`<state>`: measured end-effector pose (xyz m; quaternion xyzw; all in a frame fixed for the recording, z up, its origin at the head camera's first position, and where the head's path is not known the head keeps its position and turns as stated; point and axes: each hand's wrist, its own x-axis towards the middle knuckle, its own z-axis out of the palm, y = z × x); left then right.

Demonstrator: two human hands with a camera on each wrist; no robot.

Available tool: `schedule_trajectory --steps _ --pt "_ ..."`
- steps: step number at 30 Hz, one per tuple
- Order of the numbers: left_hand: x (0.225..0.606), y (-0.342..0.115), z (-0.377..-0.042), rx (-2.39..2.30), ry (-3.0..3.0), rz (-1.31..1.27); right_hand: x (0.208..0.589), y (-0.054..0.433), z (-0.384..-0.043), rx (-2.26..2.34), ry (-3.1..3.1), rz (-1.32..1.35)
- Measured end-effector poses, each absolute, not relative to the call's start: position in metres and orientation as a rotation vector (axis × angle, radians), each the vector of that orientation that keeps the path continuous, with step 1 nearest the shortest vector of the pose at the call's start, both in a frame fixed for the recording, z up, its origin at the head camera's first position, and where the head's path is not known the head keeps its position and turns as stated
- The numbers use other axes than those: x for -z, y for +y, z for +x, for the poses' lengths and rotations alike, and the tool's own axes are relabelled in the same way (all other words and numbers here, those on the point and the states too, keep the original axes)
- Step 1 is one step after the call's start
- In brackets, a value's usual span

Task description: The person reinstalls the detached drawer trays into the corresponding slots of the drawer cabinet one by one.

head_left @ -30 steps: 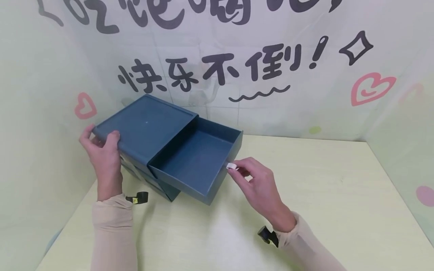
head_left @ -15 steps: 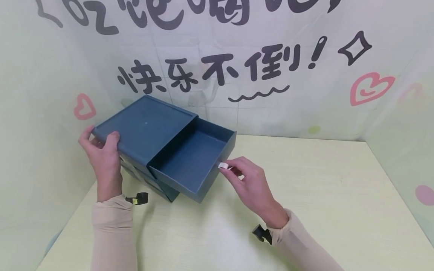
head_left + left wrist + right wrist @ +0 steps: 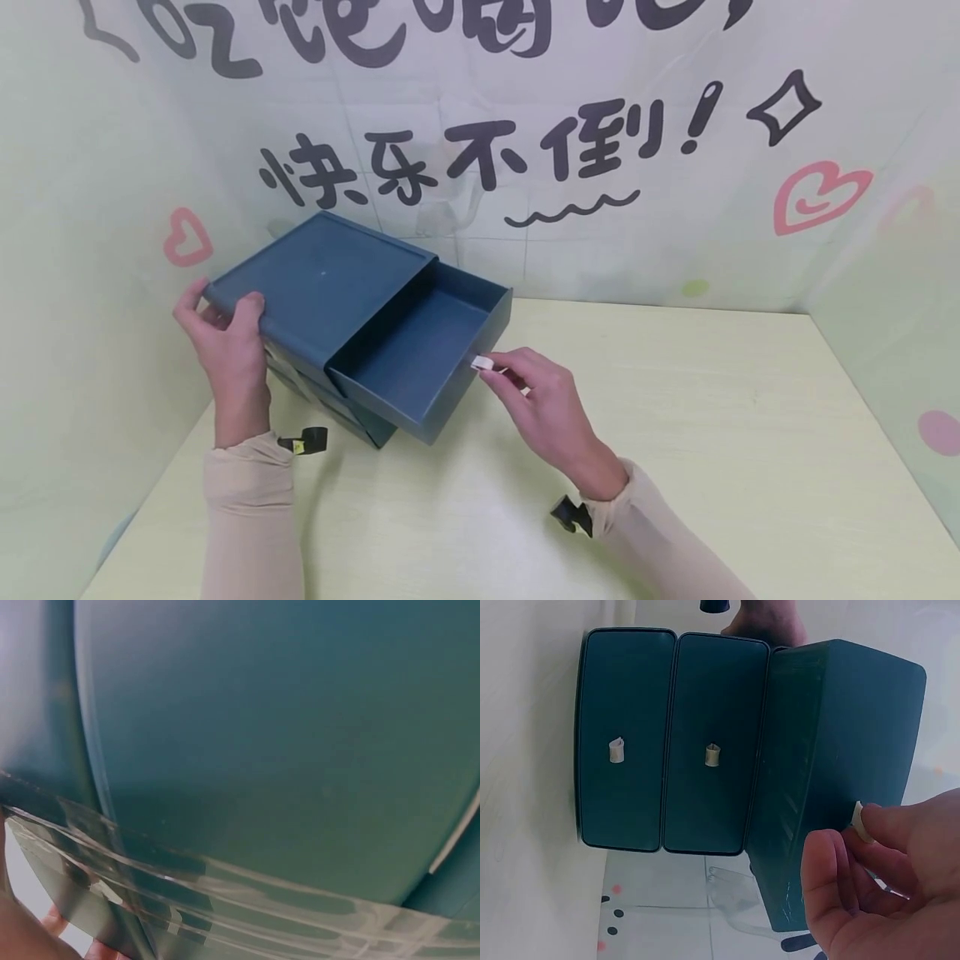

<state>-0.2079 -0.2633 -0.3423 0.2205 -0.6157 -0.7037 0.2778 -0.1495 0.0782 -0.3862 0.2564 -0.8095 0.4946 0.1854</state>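
A dark blue drawer box [image 3: 322,283] stands on the left part of the table. Its top drawer [image 3: 427,350] is pulled partway out, and the inside is bare. My left hand [image 3: 232,350] holds the box's rear left corner, thumb on the top edge; some fingers are hidden behind it. Between thumb and fingertips my right hand [image 3: 536,404] pinches the small white pull tab [image 3: 482,363] on the drawer's front. Two lower drawers, the middle one [image 3: 716,697] and the bottom one [image 3: 622,690], are pushed in, each with its own white tab.
Clear tape [image 3: 285,889] runs across the box's side in the left wrist view. Behind the pale wooden table [image 3: 712,433] hangs a white sheet [image 3: 660,258] with black lettering. Printed side walls flank the table.
The top drawer has slid some way back into the box, moving left with my right hand on its tab. My left hand and the box have stayed in place.
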Motion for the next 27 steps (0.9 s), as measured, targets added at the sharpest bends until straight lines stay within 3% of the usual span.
schedule_trajectory --steps 27 --pt "0.342 -0.263 -0.206 1.898 -1.674 0.589 0.39 0.052 -0.162 -1.451 -2.253 0.735"
